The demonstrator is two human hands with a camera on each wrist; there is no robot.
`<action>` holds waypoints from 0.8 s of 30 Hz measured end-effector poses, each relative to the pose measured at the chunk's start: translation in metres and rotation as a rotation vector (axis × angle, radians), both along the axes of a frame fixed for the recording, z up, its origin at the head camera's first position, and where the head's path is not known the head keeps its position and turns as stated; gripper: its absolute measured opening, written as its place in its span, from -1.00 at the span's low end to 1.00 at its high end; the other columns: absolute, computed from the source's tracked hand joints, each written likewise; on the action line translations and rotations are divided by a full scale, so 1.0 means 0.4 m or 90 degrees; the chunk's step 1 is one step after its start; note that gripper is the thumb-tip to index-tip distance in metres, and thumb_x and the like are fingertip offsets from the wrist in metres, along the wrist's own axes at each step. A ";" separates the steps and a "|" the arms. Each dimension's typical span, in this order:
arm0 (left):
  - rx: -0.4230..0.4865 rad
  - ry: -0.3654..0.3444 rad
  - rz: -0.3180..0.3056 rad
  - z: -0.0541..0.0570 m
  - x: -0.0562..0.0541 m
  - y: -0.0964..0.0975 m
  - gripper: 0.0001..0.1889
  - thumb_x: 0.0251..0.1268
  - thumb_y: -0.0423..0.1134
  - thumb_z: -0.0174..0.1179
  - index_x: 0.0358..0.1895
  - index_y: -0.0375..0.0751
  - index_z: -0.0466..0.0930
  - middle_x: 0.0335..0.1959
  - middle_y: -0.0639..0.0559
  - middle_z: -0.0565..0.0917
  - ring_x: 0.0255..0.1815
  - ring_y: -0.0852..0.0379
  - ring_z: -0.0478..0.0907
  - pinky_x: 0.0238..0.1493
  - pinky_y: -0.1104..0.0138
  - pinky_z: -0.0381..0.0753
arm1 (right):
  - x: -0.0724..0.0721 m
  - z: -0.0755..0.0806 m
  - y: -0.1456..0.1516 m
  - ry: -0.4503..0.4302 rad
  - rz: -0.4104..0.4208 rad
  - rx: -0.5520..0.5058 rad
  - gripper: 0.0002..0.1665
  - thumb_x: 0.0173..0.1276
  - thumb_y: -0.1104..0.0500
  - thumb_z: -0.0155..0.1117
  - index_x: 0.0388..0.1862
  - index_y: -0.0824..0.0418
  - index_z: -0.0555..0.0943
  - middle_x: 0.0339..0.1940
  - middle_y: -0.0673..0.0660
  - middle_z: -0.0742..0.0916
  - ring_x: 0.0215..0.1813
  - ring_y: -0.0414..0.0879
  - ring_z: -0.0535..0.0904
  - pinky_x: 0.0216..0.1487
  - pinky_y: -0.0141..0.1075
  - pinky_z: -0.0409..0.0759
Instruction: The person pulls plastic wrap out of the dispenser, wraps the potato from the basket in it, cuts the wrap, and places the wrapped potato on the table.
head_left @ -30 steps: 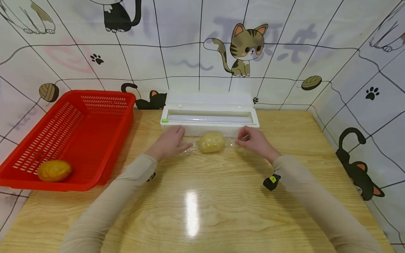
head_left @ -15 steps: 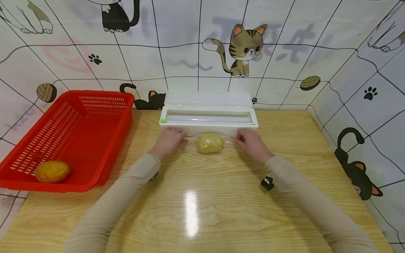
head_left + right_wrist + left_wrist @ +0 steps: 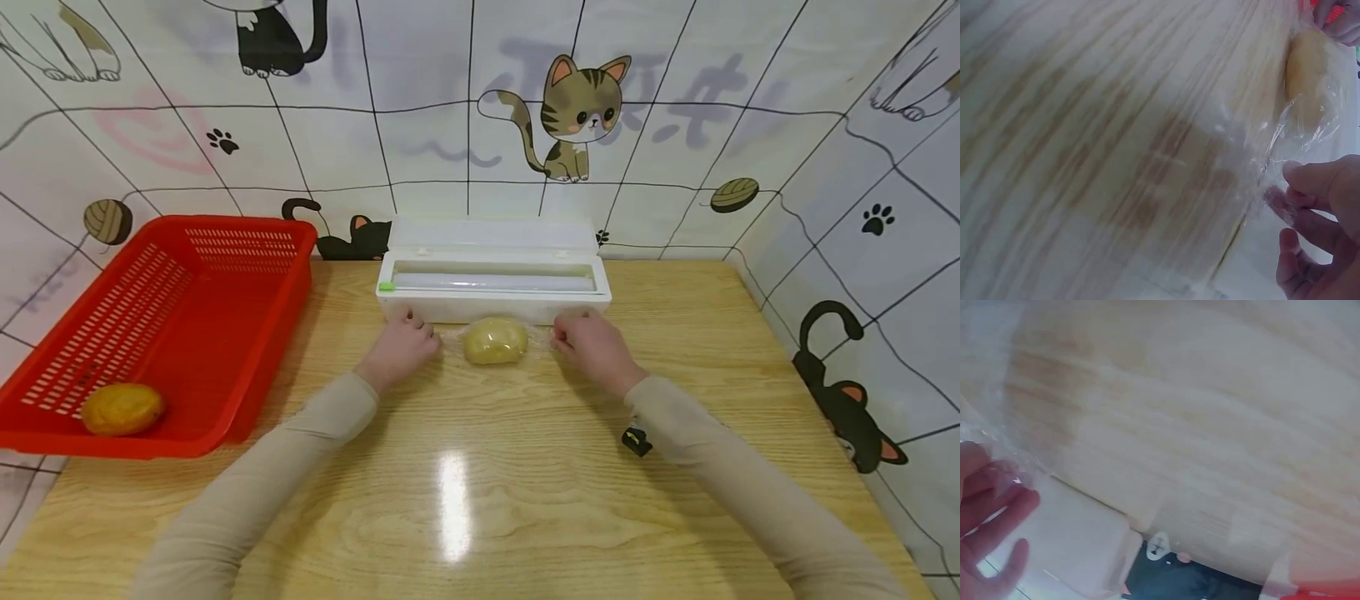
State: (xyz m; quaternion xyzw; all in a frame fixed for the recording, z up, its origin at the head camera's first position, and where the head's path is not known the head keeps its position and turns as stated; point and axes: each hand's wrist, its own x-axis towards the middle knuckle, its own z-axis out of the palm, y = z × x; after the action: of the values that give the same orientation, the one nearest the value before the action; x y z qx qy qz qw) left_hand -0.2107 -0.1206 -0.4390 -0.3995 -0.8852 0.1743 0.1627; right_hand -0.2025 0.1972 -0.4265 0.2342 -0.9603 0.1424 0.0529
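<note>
Beside the white box (image 3: 487, 309), we pinch clear film (image 3: 1300, 142) with left hand (image 3: 401, 348) and right hand (image 3: 595, 346) either side of the yellow fruit (image 3: 496, 341), and uneven pulling could tear the film.

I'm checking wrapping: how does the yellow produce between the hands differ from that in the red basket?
The wrapped produce bears clear film; the loose produce shows none. The wrapped produce looks paler, the loose produce deeper orange-yellow. The wrapped produce lies by the film dispenser, the loose produce in the red basket. Both are oval.
</note>
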 end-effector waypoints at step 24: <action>0.257 -0.470 0.101 0.043 0.049 -0.068 -0.43 0.39 -0.27 0.12 0.33 -0.45 0.15 0.30 -0.46 0.30 0.25 -0.29 0.37 0.23 -0.06 0.35 | 0.028 0.047 0.101 -0.389 -0.052 -0.393 -0.62 0.44 0.28 0.10 0.19 0.35 0.56 0.15 0.31 0.59 -0.01 0.12 0.51 -0.06 -0.09 0.50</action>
State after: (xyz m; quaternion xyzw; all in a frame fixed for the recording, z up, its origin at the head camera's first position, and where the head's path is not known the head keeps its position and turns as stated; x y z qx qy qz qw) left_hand -0.1912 -0.1479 -0.4219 -0.3261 -0.9283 -0.1455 -0.1039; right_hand -0.1914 0.2376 -0.4078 0.1166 -0.8526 0.4833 -0.1609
